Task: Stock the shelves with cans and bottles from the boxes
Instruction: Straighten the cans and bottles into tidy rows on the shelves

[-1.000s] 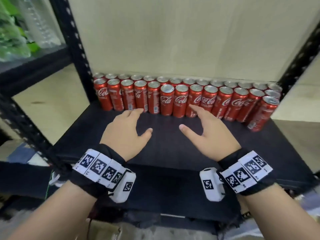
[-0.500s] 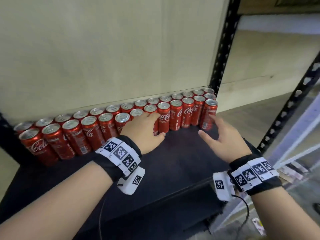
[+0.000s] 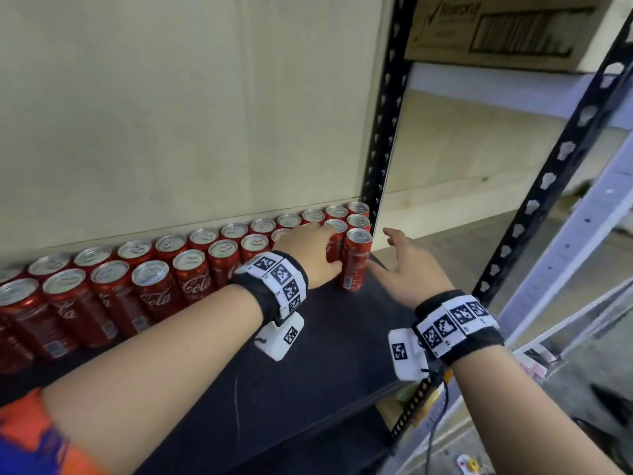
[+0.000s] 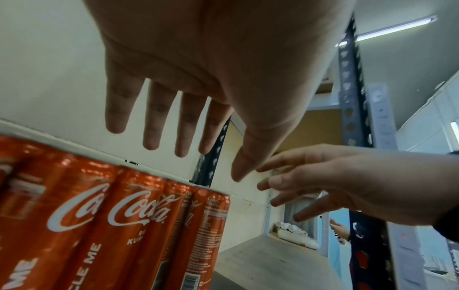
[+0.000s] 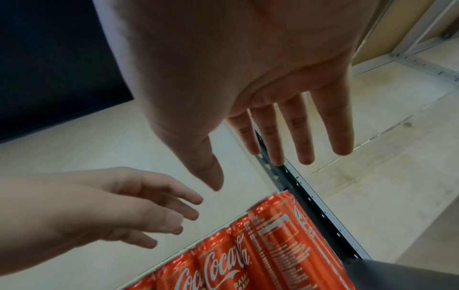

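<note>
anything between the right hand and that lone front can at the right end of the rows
Nothing visible. The right hand is open just right of the front can, with only bare dark shelf between them. The left hand sits on the can's other side.

We see red Coca-Cola cans [image 3: 191,279] standing upright in two rows along the back of the dark shelf [image 3: 308,389] — silver tops up, white script facing out, packed side by side against the pale back wall. At the right end, by the black upright, one extra can [image 3: 356,260] stands in front of the rows — upright too, its label turned so the small print and barcode face us, touching its neighbour.
</note>
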A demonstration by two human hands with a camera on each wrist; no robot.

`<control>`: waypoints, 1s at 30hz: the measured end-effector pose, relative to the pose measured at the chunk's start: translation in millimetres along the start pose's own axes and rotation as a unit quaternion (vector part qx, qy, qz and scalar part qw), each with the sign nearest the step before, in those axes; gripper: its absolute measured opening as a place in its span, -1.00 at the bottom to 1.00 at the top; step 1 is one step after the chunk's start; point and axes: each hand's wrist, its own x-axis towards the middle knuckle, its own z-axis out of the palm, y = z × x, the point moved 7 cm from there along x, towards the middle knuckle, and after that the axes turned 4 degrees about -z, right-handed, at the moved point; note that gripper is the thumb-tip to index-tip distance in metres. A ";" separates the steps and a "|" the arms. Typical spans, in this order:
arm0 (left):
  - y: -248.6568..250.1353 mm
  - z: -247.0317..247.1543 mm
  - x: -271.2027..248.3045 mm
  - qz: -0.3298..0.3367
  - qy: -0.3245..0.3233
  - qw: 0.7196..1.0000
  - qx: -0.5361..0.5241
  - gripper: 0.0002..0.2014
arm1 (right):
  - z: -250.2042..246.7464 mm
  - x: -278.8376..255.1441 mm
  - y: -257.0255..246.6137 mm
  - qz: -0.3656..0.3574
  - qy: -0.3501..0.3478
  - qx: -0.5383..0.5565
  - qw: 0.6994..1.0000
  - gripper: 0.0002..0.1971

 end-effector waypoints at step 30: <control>36.2 63.8 38.2 -0.070 0.033 0.996 -0.047 -0.33 | 28.1 133.6 14.3 -0.119 -0.085 -0.078 0.986 -0.66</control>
